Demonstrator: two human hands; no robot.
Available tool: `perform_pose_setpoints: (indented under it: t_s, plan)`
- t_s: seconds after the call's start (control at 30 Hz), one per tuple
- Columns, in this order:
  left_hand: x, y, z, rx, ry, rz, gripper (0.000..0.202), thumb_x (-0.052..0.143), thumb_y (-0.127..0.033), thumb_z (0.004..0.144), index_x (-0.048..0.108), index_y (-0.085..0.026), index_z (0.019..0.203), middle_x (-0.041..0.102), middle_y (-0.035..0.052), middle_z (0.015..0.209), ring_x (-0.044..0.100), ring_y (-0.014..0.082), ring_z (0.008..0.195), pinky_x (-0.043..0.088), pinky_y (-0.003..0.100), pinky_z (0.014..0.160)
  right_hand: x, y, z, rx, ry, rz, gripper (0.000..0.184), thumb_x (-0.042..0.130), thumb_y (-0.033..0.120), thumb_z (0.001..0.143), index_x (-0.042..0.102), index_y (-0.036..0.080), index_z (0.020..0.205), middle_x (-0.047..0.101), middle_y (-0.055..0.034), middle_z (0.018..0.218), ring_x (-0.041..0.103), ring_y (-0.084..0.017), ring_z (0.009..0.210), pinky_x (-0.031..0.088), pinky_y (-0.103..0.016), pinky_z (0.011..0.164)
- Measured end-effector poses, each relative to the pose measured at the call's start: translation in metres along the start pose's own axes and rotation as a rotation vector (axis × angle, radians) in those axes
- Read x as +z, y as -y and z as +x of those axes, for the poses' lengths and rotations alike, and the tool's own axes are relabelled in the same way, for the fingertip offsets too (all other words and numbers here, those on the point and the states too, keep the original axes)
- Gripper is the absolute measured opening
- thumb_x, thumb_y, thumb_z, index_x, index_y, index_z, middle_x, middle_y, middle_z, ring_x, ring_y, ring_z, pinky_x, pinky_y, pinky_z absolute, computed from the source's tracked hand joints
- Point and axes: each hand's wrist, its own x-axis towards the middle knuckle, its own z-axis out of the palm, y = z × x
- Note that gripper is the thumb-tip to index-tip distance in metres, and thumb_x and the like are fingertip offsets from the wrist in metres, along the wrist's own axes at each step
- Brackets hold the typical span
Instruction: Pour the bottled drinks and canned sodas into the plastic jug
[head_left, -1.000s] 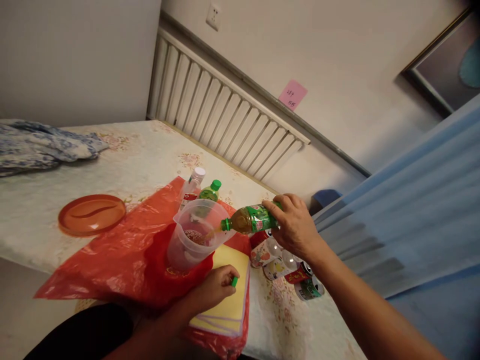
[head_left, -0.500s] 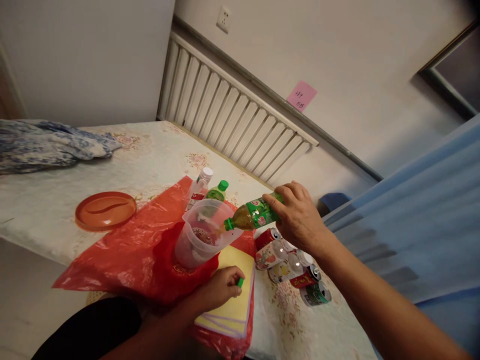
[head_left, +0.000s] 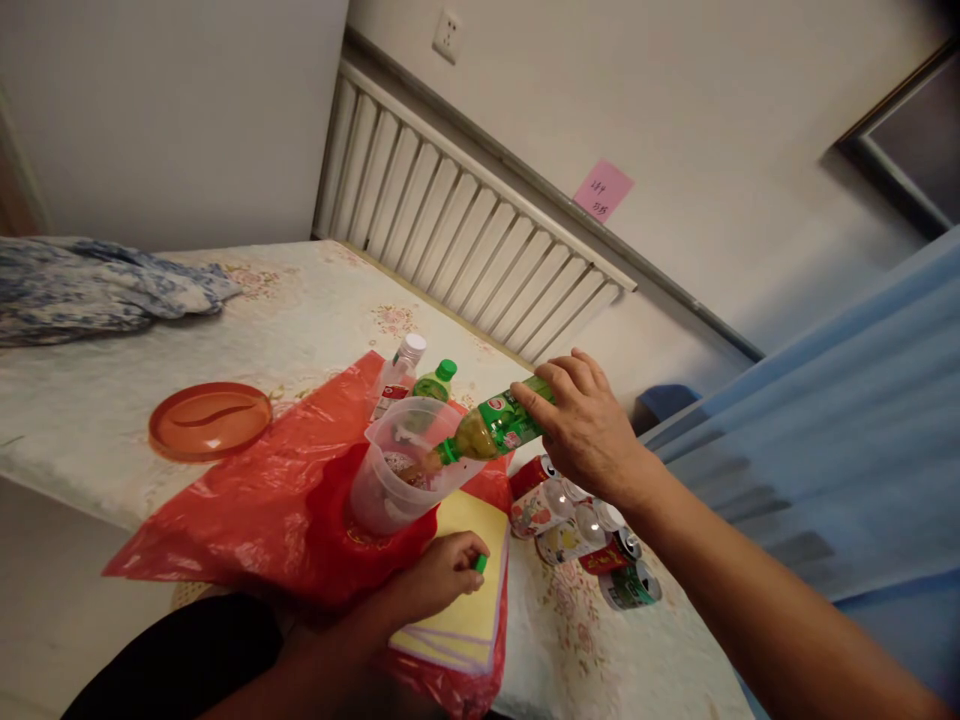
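Note:
My right hand (head_left: pixel 589 420) is wrapped round a green-labelled drink bottle (head_left: pixel 491 425), tipped with its mouth over the rim of a clear plastic pitcher (head_left: pixel 375 500). Brownish liquid runs from the bottle, and foamy liquid shows inside the pitcher. The pitcher stands on a red scalloped plate (head_left: pixel 322 535). Near the plate, my left hand (head_left: pixel 446 575) pinches a small green bottle cap (head_left: pixel 480 564) above yellow sheets of paper (head_left: pixel 472 610). Behind the pitcher stand a clear bottle with a white cap (head_left: pixel 401 365) and another green-capped bottle (head_left: pixel 437 382).
A red plastic bag (head_left: pixel 225 510) lies beneath the plate and papers. To the left is an orange round lid (head_left: pixel 210 422). Several cans and clear bottles (head_left: pixel 577 530) sit at the right on the flowered tablecloth (head_left: pixel 555 660). A patterned cloth (head_left: pixel 105 290) lies far left; a radiator (head_left: pixel 465 210) lines the wall.
My right hand has shifted slightly left and tipped the bottle more steeply, its mouth now further over the pitcher. The stream looks thicker. My left hand has stayed put.

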Motion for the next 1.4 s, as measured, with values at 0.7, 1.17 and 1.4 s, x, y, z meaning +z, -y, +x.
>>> perform_pose_setpoints:
  t_s: [0.7, 1.17, 1.4]
  plan:
    - [0.000, 0.001, 0.001, -0.003, 0.001, -0.065, 0.034, 0.058, -0.013, 0.061, 0.062, -0.016, 0.095, 0.052, -0.0046, 0.070, 0.048, 0.0116, 0.065, 0.035, 0.023, 0.059, 0.006, 0.000, 0.002, 0.022, -0.028, 0.015, 0.047, 0.052, 0.004, 0.081, 0.058, 0.023, 0.123, 0.053, -0.0113, 0.117, 0.040, -0.030, 0.117, 0.028, -0.059, 0.110]
    - [0.000, -0.005, -0.002, -0.030, 0.000, -0.081, 0.034, 0.056, -0.012, 0.061, 0.061, -0.016, 0.094, 0.047, -0.0048, 0.072, 0.045, 0.0116, 0.067, 0.035, 0.025, 0.061, 0.068, -0.005, -0.022, 0.439, -0.089, 0.710, 0.057, 0.064, 0.012, 0.068, 0.059, 0.020, 0.124, 0.062, -0.0095, 0.116, 0.053, -0.028, 0.108, 0.042, -0.045, 0.098]
    - [0.003, -0.005, -0.006, -0.093, 0.005, -0.075, 0.035, 0.056, -0.013, 0.061, 0.060, -0.017, 0.096, 0.046, -0.0051, 0.071, 0.044, 0.0124, 0.069, 0.036, 0.025, 0.063, 0.172, 0.009, -0.011, 0.969, -0.141, 1.553, 0.041, 0.075, 0.025, 0.057, 0.064, 0.017, 0.095, 0.068, -0.0019, 0.088, 0.061, -0.022, 0.082, 0.049, -0.035, 0.077]
